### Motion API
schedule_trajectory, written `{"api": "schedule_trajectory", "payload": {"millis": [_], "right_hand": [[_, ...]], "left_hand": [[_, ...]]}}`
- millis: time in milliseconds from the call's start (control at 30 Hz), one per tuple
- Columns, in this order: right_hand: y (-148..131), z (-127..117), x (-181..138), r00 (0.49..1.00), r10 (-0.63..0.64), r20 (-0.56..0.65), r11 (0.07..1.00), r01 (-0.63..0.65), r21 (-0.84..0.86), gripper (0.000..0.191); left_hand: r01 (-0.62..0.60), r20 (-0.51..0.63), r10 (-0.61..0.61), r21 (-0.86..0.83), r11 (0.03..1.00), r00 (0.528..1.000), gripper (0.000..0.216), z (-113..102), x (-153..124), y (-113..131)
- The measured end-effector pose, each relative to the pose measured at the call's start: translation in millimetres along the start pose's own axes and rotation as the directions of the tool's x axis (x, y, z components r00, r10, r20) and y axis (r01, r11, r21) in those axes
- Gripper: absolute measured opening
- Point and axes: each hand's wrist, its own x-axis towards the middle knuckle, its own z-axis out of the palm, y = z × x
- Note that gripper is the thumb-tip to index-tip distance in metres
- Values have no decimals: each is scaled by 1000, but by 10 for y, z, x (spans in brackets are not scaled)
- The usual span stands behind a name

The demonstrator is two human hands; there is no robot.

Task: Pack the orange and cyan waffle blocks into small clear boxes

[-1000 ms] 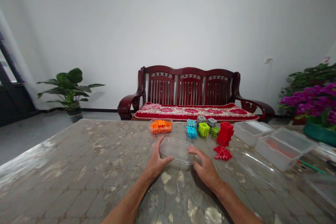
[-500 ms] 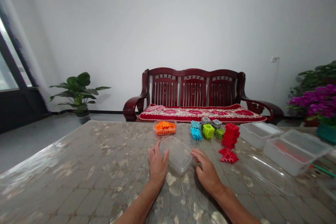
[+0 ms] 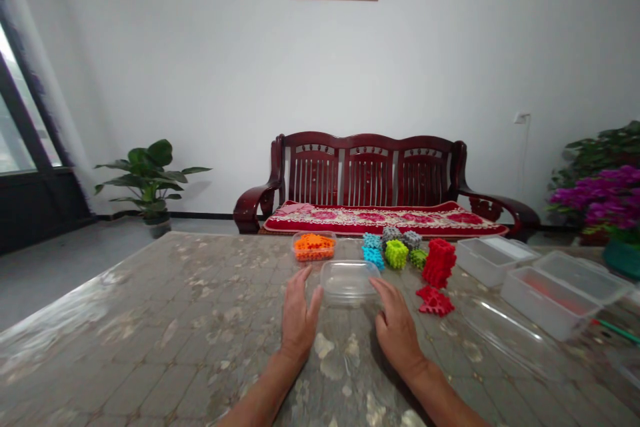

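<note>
A clear plastic container point(image 3: 349, 280) rests on the patterned tabletop between my two hands. My left hand point(image 3: 300, 317) lies open at its left side, fingers stretched forward, with a small gap to its wall. On the other side my right hand point(image 3: 399, 327) is open too, and its index fingertip meets or overlaps the right edge; I cannot tell whether it presses there. Just behind stands a similar clear container with orange interlocking pieces point(image 3: 314, 247) inside. Blue pieces point(image 3: 373, 252), a yellow-green block point(image 3: 397, 254) and grey pieces point(image 3: 392, 235) sit to the right.
Red pieces point(image 3: 439, 263) are stacked right of my right hand, with a loose red cluster point(image 3: 435, 301) in front. A clear lid point(image 3: 510, 333) lies farther right. Translucent boxes point(image 3: 547, 310) stand at the table's right side. A wooden bench point(image 3: 367, 170) is behind the table.
The clear container has turned from a slanted position to nearly square-on and lies slightly farther back. My left hand has come away from its edge; both hands stay beside it.
</note>
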Motion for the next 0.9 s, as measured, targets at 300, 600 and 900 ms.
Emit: {"api": "schedule_trajectory", "payload": {"millis": [300, 600, 900], "right_hand": [[196, 31, 85, 994, -49, 96, 998, 53, -39, 67], [65, -77, 178, 959, -170, 224, 948, 222, -229, 55], [-212, -30, 126, 846, -488, 214, 841, 521, -143, 19]], "left_hand": [[-252, 327, 177, 205, 946, 928, 62, 123, -134, 121], [-265, 363, 185, 185, 946, 913, 39, 103, -68, 41], [-356, 266, 286, 268, 895, 921, 38, 27, -57, 73]]}}
